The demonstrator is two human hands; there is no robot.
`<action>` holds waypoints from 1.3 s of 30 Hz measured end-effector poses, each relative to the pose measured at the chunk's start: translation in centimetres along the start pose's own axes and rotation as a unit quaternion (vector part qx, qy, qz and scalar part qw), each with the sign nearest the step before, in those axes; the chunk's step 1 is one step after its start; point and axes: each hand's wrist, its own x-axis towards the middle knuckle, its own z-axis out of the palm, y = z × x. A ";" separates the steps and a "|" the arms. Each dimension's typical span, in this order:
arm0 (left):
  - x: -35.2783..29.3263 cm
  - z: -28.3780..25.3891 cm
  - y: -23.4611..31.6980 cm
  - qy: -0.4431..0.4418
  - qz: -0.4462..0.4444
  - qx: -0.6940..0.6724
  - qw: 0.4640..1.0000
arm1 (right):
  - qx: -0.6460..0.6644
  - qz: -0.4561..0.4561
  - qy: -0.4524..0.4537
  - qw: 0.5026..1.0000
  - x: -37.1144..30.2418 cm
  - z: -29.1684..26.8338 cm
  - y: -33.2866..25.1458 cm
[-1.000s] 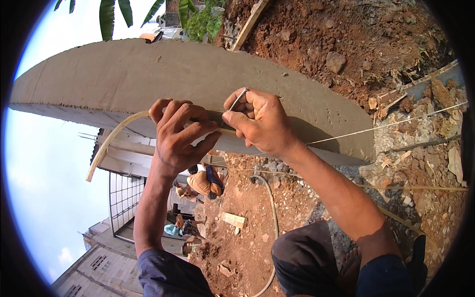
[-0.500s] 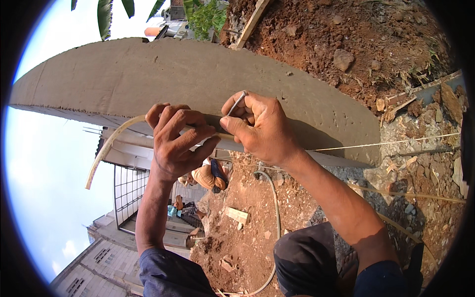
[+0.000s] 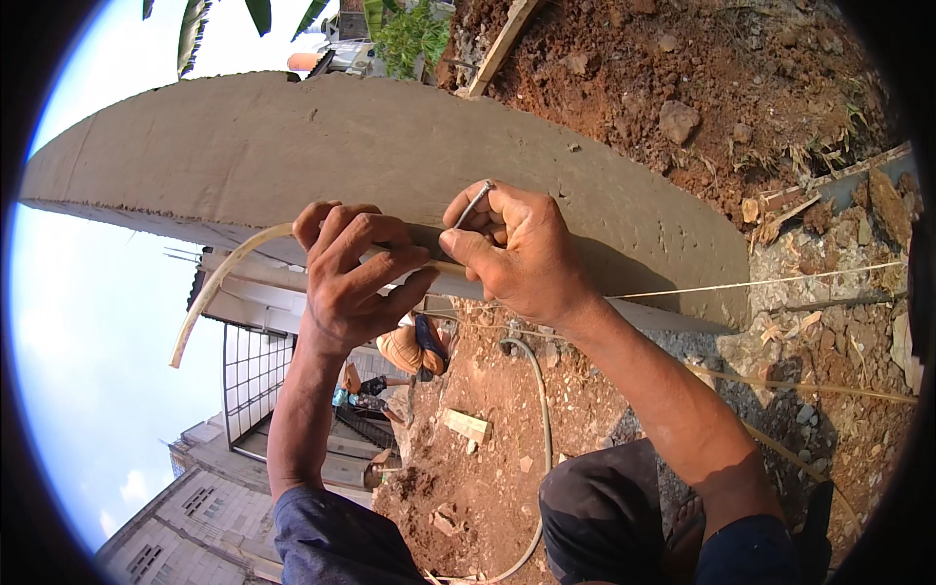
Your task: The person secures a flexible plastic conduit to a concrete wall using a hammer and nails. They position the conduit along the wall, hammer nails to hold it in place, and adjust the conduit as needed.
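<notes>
My left hand is closed on a pale, translucent plastic hose, pressing it along the edge of a grey plastered wall. The hose's free end curves out past my fingers to the left and droops. Beside it, my right hand pinches a grey nail between thumb and fingers, its head tilted up and to the right. Just below my right thumb the hose passes under the hand. Where the nail's point lies against the wall is hard to see.
A taut string runs right from the wall. Another hose curves over the dirt near a wood offcut. Two people, one crouching, are beyond the wall. Red soil with rocks and a timber lie on the far side.
My hands keep the same hold on hose and nail, shifting only slightly with the view. Among the people in the background, the farther one has changed posture.
</notes>
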 end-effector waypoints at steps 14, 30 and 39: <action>0.0 0.1 -0.1 0.001 0.005 0.000 1.000 | -0.030 -0.041 0.018 0.999 -0.5 0.2 0.1; 0.2 -0.4 0.0 -0.010 -0.005 -0.011 1.000 | -0.053 -0.081 0.037 0.995 -0.9 0.5 0.5; 0.4 -0.4 0.2 -0.015 -0.014 -0.016 1.000 | -0.033 -0.054 0.032 0.997 -0.7 0.2 0.2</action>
